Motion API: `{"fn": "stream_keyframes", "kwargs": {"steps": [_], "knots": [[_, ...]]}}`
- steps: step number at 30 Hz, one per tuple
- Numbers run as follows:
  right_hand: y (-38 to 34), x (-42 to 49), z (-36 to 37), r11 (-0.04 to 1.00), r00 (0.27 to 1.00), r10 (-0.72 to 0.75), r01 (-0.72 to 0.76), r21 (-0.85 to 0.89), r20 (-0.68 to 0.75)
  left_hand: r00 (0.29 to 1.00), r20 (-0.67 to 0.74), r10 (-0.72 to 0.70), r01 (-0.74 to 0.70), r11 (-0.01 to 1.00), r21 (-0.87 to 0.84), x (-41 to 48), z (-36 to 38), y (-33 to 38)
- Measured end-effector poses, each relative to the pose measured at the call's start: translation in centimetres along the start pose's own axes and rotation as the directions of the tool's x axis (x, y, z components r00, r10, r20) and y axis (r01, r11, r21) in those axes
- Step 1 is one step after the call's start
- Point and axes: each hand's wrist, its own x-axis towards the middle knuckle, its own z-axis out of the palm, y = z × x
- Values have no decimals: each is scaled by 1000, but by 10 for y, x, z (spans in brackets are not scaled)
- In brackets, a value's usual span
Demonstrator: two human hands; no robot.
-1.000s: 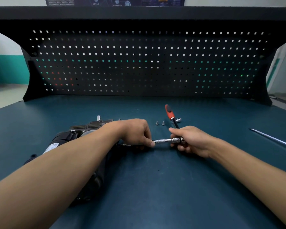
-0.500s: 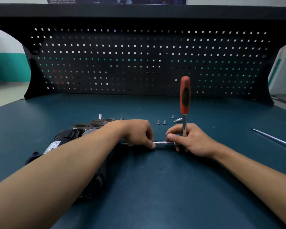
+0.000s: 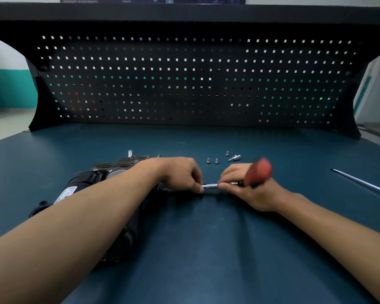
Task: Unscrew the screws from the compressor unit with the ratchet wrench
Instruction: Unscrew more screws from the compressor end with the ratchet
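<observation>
Compressor unit (image 3: 92,183) lies left — loose screws (image 3: 212,160) behind the ratchet wrench (image 3: 210,185).

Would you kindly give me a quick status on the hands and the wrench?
Left hand pinches extension bar at compressor unit. Right hand grips ratchet wrench, red handle blurred. Loose screws behind hands, out of the way.

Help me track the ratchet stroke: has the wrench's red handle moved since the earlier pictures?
Yes. The red handle stood upright against the pegboard; now it has swung down toward the person, blurred, over the right hand.
</observation>
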Motion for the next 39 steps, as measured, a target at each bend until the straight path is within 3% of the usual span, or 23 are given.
{"fn": "stream_keyframes", "kwargs": {"steps": [3, 6, 10, 16, 18, 21, 27, 34, 39], "knots": [[12, 0, 4, 978, 988, -150, 145, -147, -28, 1000, 13, -7, 7, 1000, -15, 0, 0, 2], [23, 2, 8, 968, 984, -170, 157, -196, -49, 1000, 19, -6, 6, 1000, -14, 1, -1, 2], [25, 0, 9, 986, 997, 4, -15, -165, -71, 1000, 11, 15, -16, 999, 45, 1, -2, 2], [4, 4, 3, 949, 952, 303, -305, 74, 38, 999, 17, 37, -38, 996, 79, 1, -5, 0], [-1, 6, 4, 887, 910, 408, -415, 200, 76, 999, 16, 39, -40, 996, 83, 1, -5, 1], [-10, 13, 2, 715, 780, 611, -616, 330, 133, 999, 13, 41, -42, 995, 89, 2, -4, 1], [-20, 26, -3, 407, 526, 812, -822, 399, 255, 999, 4, 47, -47, 995, 87, 3, -6, 0], [-20, 30, -6, 239, 390, 844, -888, 393, 367, 999, 15, 46, -47, 996, 77, 1, -7, -1], [-17, 28, -10, 167, 355, 805, -904, 394, 475, 999, 9, 51, -51, 997, 55, 0, -9, -1]]}}
